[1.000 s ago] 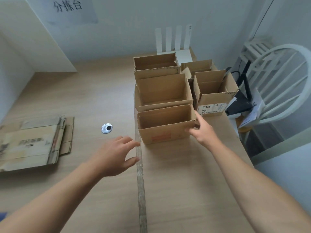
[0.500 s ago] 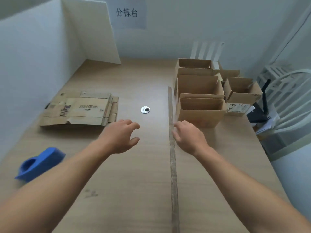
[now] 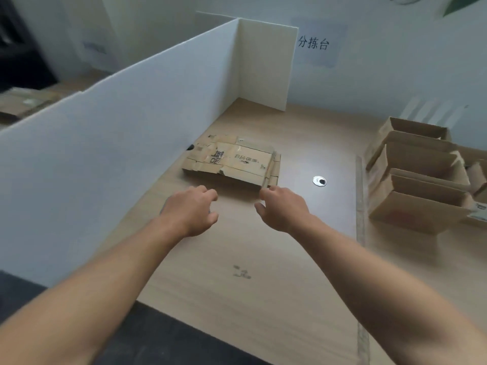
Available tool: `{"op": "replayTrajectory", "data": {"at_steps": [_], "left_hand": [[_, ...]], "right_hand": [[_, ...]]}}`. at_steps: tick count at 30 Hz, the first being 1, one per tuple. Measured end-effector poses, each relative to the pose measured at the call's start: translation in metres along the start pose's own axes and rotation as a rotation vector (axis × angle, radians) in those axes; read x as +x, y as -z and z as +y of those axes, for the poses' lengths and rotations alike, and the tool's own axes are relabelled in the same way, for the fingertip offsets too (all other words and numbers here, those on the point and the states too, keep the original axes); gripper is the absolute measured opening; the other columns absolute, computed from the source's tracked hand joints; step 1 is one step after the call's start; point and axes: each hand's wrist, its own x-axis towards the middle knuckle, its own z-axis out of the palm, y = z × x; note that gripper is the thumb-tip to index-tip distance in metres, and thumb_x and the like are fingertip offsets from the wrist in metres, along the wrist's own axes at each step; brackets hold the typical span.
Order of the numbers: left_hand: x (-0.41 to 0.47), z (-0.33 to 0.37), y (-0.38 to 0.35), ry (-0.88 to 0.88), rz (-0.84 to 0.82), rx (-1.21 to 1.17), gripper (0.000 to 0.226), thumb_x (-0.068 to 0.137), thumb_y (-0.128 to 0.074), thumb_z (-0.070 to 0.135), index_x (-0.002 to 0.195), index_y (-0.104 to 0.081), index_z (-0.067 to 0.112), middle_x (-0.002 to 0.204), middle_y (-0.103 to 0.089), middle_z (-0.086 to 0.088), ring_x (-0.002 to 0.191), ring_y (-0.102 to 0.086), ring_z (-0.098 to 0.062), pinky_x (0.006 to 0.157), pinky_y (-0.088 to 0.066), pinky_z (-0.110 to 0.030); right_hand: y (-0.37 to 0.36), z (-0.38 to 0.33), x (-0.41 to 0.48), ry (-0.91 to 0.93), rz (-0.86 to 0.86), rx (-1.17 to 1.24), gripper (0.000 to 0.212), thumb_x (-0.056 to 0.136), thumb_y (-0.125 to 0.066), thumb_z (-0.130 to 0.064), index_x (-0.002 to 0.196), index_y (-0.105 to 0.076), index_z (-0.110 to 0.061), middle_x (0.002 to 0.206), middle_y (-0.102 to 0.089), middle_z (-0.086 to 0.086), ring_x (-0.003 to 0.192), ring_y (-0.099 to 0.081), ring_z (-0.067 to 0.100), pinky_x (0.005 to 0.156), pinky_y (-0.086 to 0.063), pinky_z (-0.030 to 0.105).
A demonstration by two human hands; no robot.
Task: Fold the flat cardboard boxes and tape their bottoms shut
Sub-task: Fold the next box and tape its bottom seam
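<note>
Head view: left hand [image 3: 192, 209] and right hand [image 3: 282, 206] hover loosely curled, holding nothing, just short of one stack of flat boxes [image 3: 232, 162] on the table [image 3: 263, 259]. White partition [image 3: 118, 127] flanks the left. One metal disc [image 3: 319, 181]; three folded boxes [image 3: 416, 164] lined up on the right.

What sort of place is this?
Likely a packing or sorting station: a stack of flat cardboard boxes on a table, assembled open boxes at its right, and a wall sign reading 分拣台, "sorting table".

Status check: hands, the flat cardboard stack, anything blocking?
Left hand, right hand open, empty. Flat cardboard stack just ahead, not gripped. Nothing between hands and stack.
</note>
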Motion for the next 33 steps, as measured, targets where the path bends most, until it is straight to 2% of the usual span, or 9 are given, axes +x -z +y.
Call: {"op": "replayTrajectory", "data": {"at_steps": [2,5,8,15,22,26,29,31,33], "left_hand": [[0.011,-0.012,-0.001,0.004,-0.015,0.021,0.041,0.095,-0.048,0.045,0.133,-0.050,0.029,0.132,-0.054,0.007,0.118,-0.052,-0.019,0.080,-0.039,-0.032],[0.033,-0.027,-0.004,0.022,-0.043,0.043,0.042,0.095,-0.048,0.044,0.133,-0.050,0.028,0.132,-0.054,0.005,0.118,-0.052,-0.021,0.084,-0.041,-0.033],[0.063,-0.039,-0.004,0.022,-0.049,0.057,0.041,0.094,-0.048,0.044,0.131,-0.051,0.027,0.129,-0.055,0.003,0.117,-0.052,-0.021,0.090,-0.043,-0.035],[0.135,-0.064,-0.010,-0.007,-0.054,0.066,0.040,0.095,-0.047,0.044,0.130,-0.053,0.026,0.126,-0.057,0.005,0.114,-0.052,-0.021,0.090,-0.041,-0.035],[0.217,-0.098,-0.029,-0.060,-0.166,0.097,0.038,0.093,-0.048,0.043,0.124,-0.055,0.023,0.121,-0.061,0.001,0.110,-0.055,-0.023,0.081,-0.039,-0.036],[0.272,-0.116,-0.043,-0.128,-0.180,0.090,0.041,0.090,-0.048,0.040,0.127,-0.055,0.023,0.123,-0.060,0.000,0.111,-0.057,-0.025,0.079,-0.039,-0.036],[0.310,-0.131,-0.061,-0.125,-0.207,0.042,0.040,0.092,-0.047,0.039,0.128,-0.055,0.023,0.124,-0.060,-0.002,0.111,-0.057,-0.025,0.081,-0.041,-0.036],[0.329,-0.138,-0.074,-0.110,-0.198,0.012,0.041,0.095,-0.045,0.040,0.130,-0.053,0.022,0.129,-0.058,-0.003,0.114,-0.055,-0.027,0.087,-0.044,-0.038],[0.342,-0.144,-0.086,-0.067,-0.208,-0.033,0.044,0.096,-0.043,0.040,0.135,-0.049,0.020,0.138,-0.052,-0.004,0.121,-0.050,-0.028,0.094,-0.043,-0.041]], "right_hand": [[-0.001,-0.007,0.015,0.027,-0.012,-0.044,0.028,0.100,-0.042,-0.038,0.111,-0.055,-0.016,0.115,-0.059,0.006,0.105,-0.057,0.032,0.074,-0.043,0.036],[-0.004,-0.007,0.042,0.036,-0.009,-0.069,0.028,0.100,-0.042,-0.039,0.107,-0.056,-0.016,0.112,-0.059,0.006,0.102,-0.057,0.032,0.071,-0.040,0.034],[-0.009,-0.002,0.071,0.022,-0.019,-0.072,0.030,0.100,-0.043,-0.039,0.110,-0.058,-0.016,0.112,-0.059,0.007,0.104,-0.058,0.032,0.073,-0.043,0.035],[-0.028,0.004,0.133,0.005,-0.078,-0.099,0.031,0.100,-0.042,-0.040,0.113,-0.056,-0.016,0.113,-0.058,0.006,0.106,-0.058,0.032,0.073,-0.041,0.036],[-0.044,0.007,0.199,-0.071,-0.135,-0.125,0.032,0.100,-0.040,-0.039,0.117,-0.055,-0.017,0.116,-0.058,0.007,0.108,-0.057,0.032,0.072,-0.038,0.036],[-0.057,0.008,0.237,-0.180,-0.173,-0.131,0.033,0.100,-0.041,-0.041,0.119,-0.054,-0.017,0.119,-0.058,0.006,0.109,-0.057,0.032,0.072,-0.036,0.036],[-0.068,0.012,0.260,-0.310,-0.213,-0.059,0.034,0.100,-0.041,-0.041,0.123,-0.053,-0.020,0.121,-0.058,0.005,0.109,-0.057,0.031,0.075,-0.041,0.037],[-0.074,0.016,0.271,-0.438,-0.230,0.049,0.040,0.099,-0.041,-0.041,0.134,-0.050,-0.022,0.129,-0.054,0.004,0.116,-0.054,0.030,0.084,-0.046,0.041],[-0.084,0.022,0.279,-0.559,-0.205,0.167,0.046,0.099,-0.042,-0.041,0.142,-0.044,-0.024,0.140,-0.047,0.003,0.128,-0.044,0.029,0.095,-0.044,0.044]]}}
